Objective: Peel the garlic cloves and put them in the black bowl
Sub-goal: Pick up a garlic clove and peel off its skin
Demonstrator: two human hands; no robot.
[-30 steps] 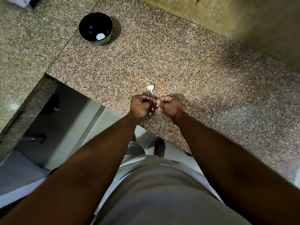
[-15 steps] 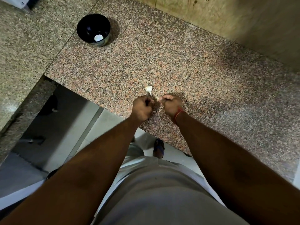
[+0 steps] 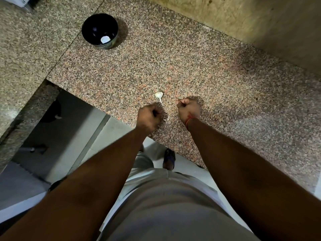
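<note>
Black bowl (image 3: 94, 28) holds one peeled white clove (image 3: 105, 39). Garlic piece (image 3: 159, 95) lies on granite counter (image 3: 208, 75), between and just beyond both curled hands; left hand (image 3: 149, 117), right hand (image 3: 188, 108): contents cannot be told

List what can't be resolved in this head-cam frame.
- Left hand, head view: blurred, fingers curled under; a pale sliver shows at its edge, what it holds is unclear.
- Right hand: fist hides any contents.
- Black bowl: one white piece inside; too small to tell clove from peel.
- Garlic piece on the counter: too small to tell peeled or not.
</note>
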